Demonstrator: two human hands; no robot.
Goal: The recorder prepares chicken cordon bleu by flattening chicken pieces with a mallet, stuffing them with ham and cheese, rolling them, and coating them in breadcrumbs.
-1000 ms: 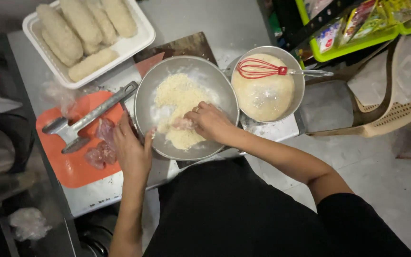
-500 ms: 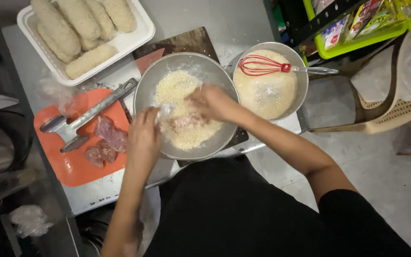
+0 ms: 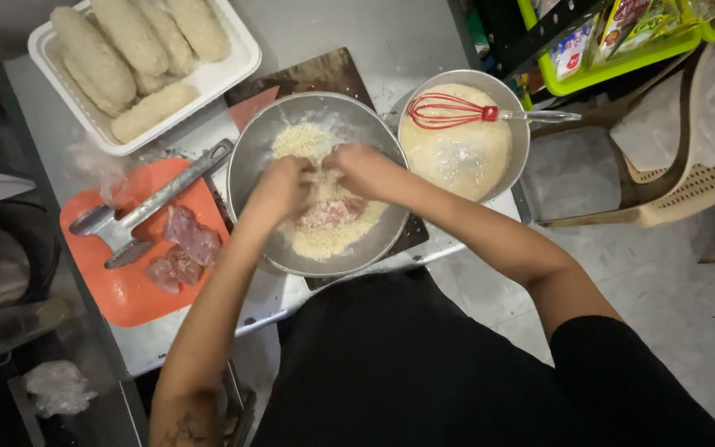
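Note:
A round metal bowl [image 3: 258,141] on the table holds pale breadcrumbs [image 3: 301,139] and a pink piece of raw meat [image 3: 326,213] lying in them. My left hand [image 3: 279,186] and my right hand [image 3: 359,168] are both inside the bowl, side by side over the crumbs just above the meat, fingers curled and dusted with crumbs. What the fingers grip is hidden by the crumbs.
To the right, a second metal bowl [image 3: 516,116] holds cream batter and a red whisk [image 3: 455,112]. At left an orange cutting board [image 3: 130,290] carries raw meat pieces [image 3: 182,248] and a metal meat mallet [image 3: 138,207]. A white tray [image 3: 237,62] of breaded rolls sits far left.
My left hand moved from the bowl's left rim into the bowl. Both hands came together over the crumbs, and the pink meat now shows below them.

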